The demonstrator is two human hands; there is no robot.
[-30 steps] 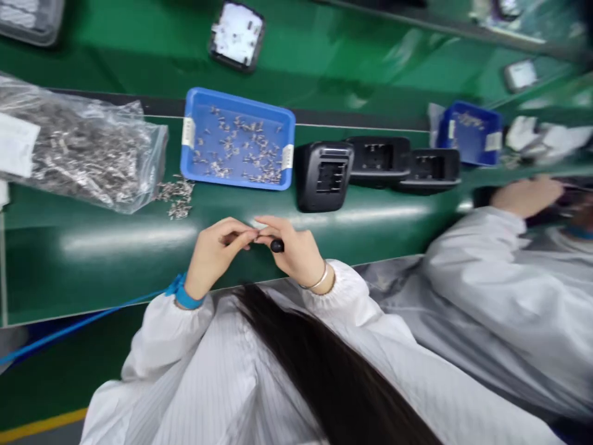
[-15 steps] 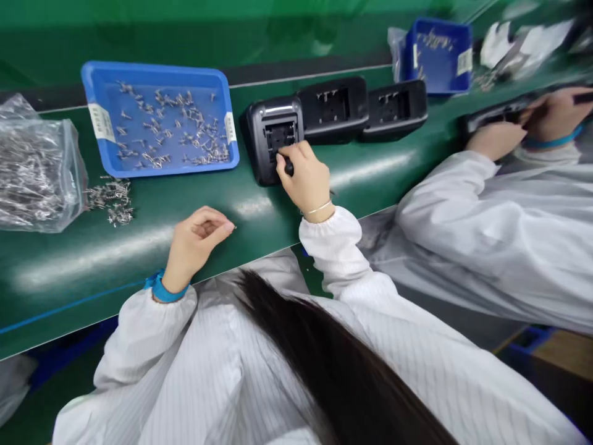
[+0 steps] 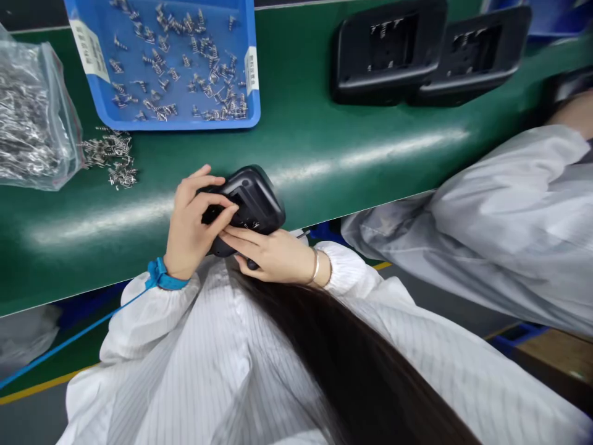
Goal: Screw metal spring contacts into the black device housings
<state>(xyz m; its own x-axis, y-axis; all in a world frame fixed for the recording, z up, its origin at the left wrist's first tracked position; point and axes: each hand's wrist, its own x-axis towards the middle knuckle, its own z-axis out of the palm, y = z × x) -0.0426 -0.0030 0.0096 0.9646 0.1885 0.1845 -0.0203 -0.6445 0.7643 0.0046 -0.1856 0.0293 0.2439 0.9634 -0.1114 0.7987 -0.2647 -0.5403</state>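
Observation:
A black plastic housing (image 3: 257,194) with a recessed bay is tilted at the bench's near edge, between my hands. My left hand (image 3: 192,216) reaches over its left side, thumb and forefinger pinched at the bay; whatever is between the fingertips is too small to make out. My right hand (image 3: 278,253) is closed on the near side of the housing, fingers laid along its edge. A dark tool handle (image 3: 252,264) shows under those fingers, and a thin metal shaft (image 3: 303,234) sticks out beyond the hand. Small metal contacts (image 3: 250,225) show in the bay.
A blue tray (image 3: 176,123) of small metal springs stands at the back left. Beside it are a clear bag of springs (image 3: 32,117) and a loose pile (image 3: 111,154). Two more black housings (image 3: 352,77) stand at the back right. A co-worker's sleeve (image 3: 514,179) is at right.
The housing has come from the back of the bench to its near edge, tilted, with my right hand. My left hand has moved its pinch onto it. The view has shifted closer.

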